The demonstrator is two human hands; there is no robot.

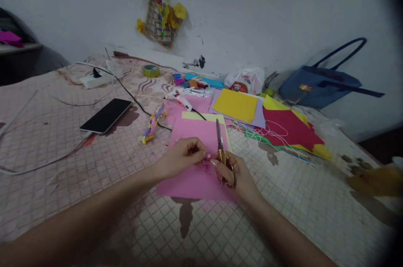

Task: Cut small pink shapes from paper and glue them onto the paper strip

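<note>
— Nearest the camera, what is seen from the head?
— Two bare forearms (94,210), by which the cloth (47,132) is partly covered.
— How are the left fingers set?
— Narrowly: a small pink scrap (208,156) is pinched at the tips of the left hand (181,158), above the pink sheet (185,183).
— And the right?
— Scissors (220,143) are held in the right hand (241,170), with the fingers curled about the gold handles; the blades are pointed away from the person. Whether the scrap is also touched by the right fingertips cannot be told.
— Where is the pink sheet laid?
— Flat on the cloth, beneath both hands, with a pale yellow sheet (201,116) partly covered by its far end.
— What is found to the left?
— A paper strip (153,124) in purple and yellow, placed near the sheet; further out, a tablet (106,116) to which a white cable (75,153) is joined.
— And beyond?
— A glue gun (182,100) is seen past the sheets. To its right, a yellow sheet (234,104) is stacked on a lilac one (260,121); white string (252,132) is strewn close by, partly over a red sheet (286,126).
</note>
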